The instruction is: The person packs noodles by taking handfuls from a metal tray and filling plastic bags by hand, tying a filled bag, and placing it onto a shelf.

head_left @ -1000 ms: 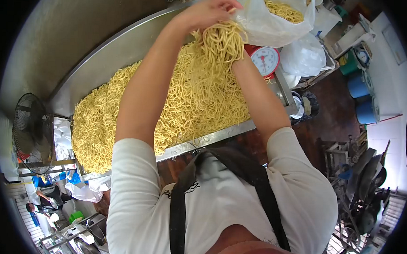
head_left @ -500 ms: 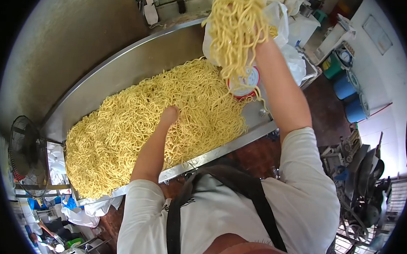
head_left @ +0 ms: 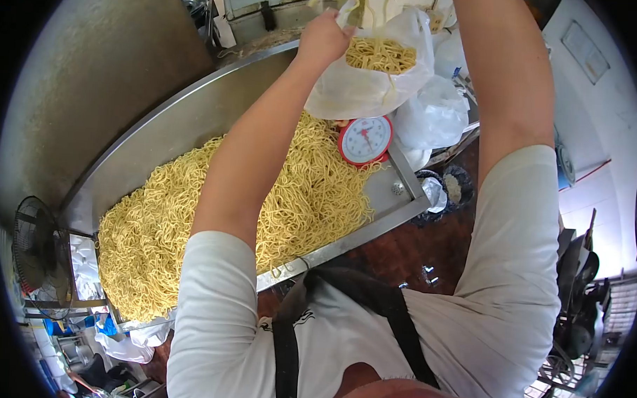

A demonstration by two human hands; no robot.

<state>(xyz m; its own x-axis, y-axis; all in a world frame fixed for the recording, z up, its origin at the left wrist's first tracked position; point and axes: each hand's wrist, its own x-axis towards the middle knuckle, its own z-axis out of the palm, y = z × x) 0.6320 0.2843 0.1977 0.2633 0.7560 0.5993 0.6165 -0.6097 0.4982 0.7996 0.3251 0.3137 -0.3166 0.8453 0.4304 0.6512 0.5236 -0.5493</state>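
At the far end of the metal trough, my left hand (head_left: pixel 325 39) is closed on the rim of a white plastic bag (head_left: pixel 361 95). Yellow noodles (head_left: pixel 381 55) lie inside the bag's open mouth. Loose strands hang down into it from the top edge of the view. My right forearm (head_left: pixel 502 72) reaches up past that edge, so the right hand is out of sight. Just below the bag stands a red scale with a white dial (head_left: pixel 365 139). A large heap of noodles (head_left: pixel 192 201) spreads across the trough beneath my left arm.
The steel trough (head_left: pixel 174 106) has a raised back wall and a front rim (head_left: pixel 352 242). More white plastic bags (head_left: pixel 434 112) sit right of the scale. A black fan (head_left: pixel 42 249) stands at the left. Dark pans (head_left: pixel 582 278) hang at the right.
My left hand has left the noodle heap and gone up to the bag's rim. My right hand, which held a big bunch of noodles, has risen out of view. The scale's dial now shows fully.
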